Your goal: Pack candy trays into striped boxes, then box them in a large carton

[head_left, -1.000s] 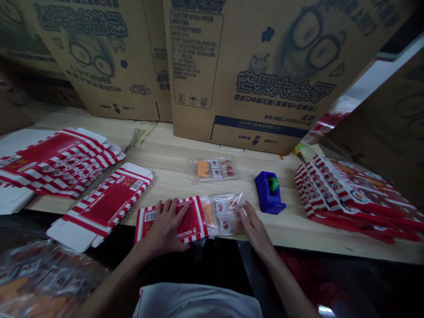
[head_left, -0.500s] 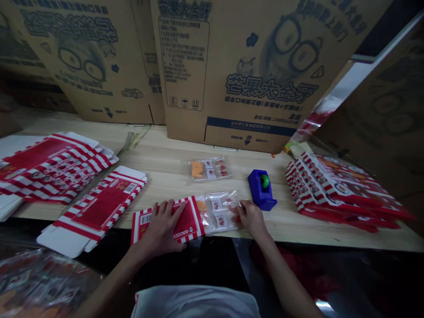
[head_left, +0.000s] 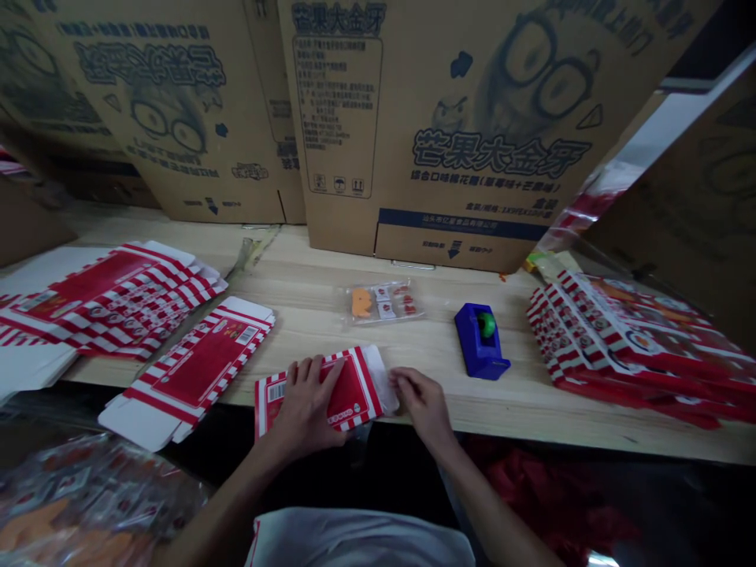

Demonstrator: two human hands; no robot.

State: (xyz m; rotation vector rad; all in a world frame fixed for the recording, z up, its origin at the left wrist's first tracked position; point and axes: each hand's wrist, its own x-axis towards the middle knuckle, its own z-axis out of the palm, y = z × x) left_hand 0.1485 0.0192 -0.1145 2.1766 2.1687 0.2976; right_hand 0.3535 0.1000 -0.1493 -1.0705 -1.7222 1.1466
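Note:
A red and white striped carton (head_left: 354, 390) lies at the near edge of the wooden table (head_left: 425, 346). My left hand (head_left: 304, 405) lies flat on it, fingers spread. My right hand (head_left: 419, 402) pinches the white flap at the carton's right end, fingers closed on it. No clear packet shows beside the carton; whether one is inside cannot be told. Another clear packet (head_left: 383, 302) with an orange piece lies further back on the table.
A blue tape dispenser (head_left: 479, 342) sits right of my hands. Flat striped cartons lie stacked at the left (head_left: 112, 295), nearer left (head_left: 194, 362) and right (head_left: 626, 339). Big brown shipping boxes (head_left: 461, 126) wall the back. A bag of packets (head_left: 71, 504) rests lower left.
The clear packet that stuck out of the carton's right end is no longer visible. My right hand has moved left to the carton's end flap. My left hand stayed on the carton.

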